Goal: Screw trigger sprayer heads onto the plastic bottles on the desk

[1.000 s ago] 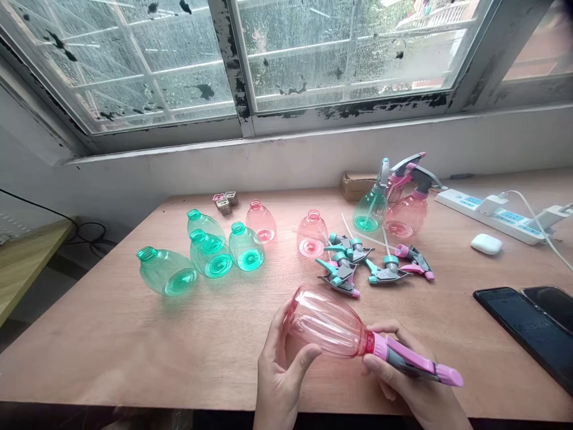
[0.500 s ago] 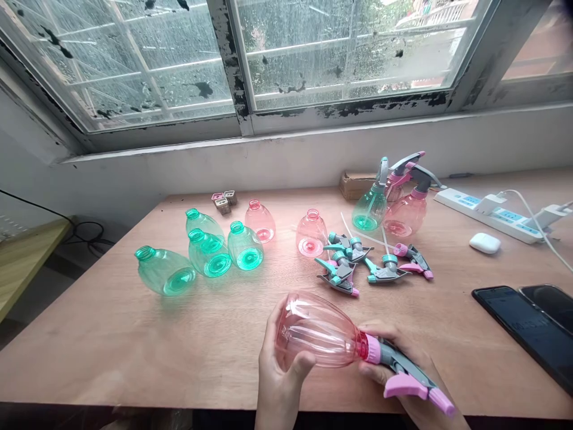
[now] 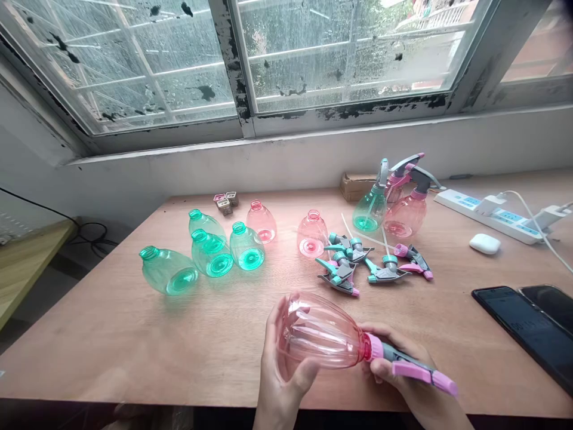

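Note:
A clear pink spray bottle (image 3: 324, 334) lies sideways in the air above the table's front part, its neck to the right. Around its base end curls my left hand (image 3: 284, 370), thumb on the near side. A grey and pink spray head (image 3: 416, 364) sits on the neck. My right hand (image 3: 403, 358) grips the pink collar (image 3: 375, 346), thumb in front and fingers behind. Just beyond the bottle lies a pile of loose spray heads (image 3: 342, 263), grey with teal or pink parts.
Several green bottles (image 3: 170, 273) without heads stand at the left, and two pink bottles (image 3: 312, 234) stand further back. Bottles with heads (image 3: 407, 212) stand by a cardboard box (image 3: 353, 186). At the right are a power strip (image 3: 487, 214), a white case (image 3: 484, 243) and two phones (image 3: 519, 328).
The spray head has turned about the bottle's axis, its trigger swinging up toward the right. My right thumb has shifted onto the collar. My left hand keeps its hold.

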The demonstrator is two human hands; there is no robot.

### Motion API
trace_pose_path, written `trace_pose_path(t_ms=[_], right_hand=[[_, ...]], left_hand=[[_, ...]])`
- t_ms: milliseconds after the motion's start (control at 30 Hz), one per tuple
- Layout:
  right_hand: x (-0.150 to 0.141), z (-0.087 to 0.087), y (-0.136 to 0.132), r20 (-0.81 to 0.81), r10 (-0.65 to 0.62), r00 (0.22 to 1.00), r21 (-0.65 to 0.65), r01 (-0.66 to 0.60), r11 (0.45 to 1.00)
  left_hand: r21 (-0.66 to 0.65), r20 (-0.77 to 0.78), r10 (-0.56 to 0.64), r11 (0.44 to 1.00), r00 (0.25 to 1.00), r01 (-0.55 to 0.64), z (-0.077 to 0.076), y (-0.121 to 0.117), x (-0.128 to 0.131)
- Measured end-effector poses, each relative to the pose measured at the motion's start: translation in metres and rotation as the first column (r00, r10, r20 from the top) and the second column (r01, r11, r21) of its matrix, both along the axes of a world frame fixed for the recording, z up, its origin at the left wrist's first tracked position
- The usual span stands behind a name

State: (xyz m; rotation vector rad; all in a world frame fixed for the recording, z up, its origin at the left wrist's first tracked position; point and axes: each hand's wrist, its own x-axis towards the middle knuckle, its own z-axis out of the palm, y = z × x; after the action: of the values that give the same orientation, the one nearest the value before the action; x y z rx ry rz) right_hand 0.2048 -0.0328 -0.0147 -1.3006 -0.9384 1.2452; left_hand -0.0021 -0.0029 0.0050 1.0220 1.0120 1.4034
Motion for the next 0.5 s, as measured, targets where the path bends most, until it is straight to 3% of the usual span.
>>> trace_pose_path(t_ms=[133, 367, 500], right_hand=[[0.004, -0.001, 0.0, 0.044, 0.055, 0.998, -0.011, -0.054, 0.998], [0.013, -0.028, 0.004, 0.039, 0.25, 0.967, 0.064, -0.252, 0.966], [0.013, -0.014, 0.001, -0.113, 0.324, 0.939, -0.03, -0.329, 0.944]], left_hand=[[-0.03, 0.084, 0.076, 0.997, 0.994, -0.074, -0.006, 0.001, 0.002], [-0.045, -0.118, 0.113, 0.992, 0.986, -0.119, 0.003, -0.002, 0.002], [0.074, -0.165, 0.166, 0.985, 0.972, -0.155, -0.006, -0.01, 0.003]])
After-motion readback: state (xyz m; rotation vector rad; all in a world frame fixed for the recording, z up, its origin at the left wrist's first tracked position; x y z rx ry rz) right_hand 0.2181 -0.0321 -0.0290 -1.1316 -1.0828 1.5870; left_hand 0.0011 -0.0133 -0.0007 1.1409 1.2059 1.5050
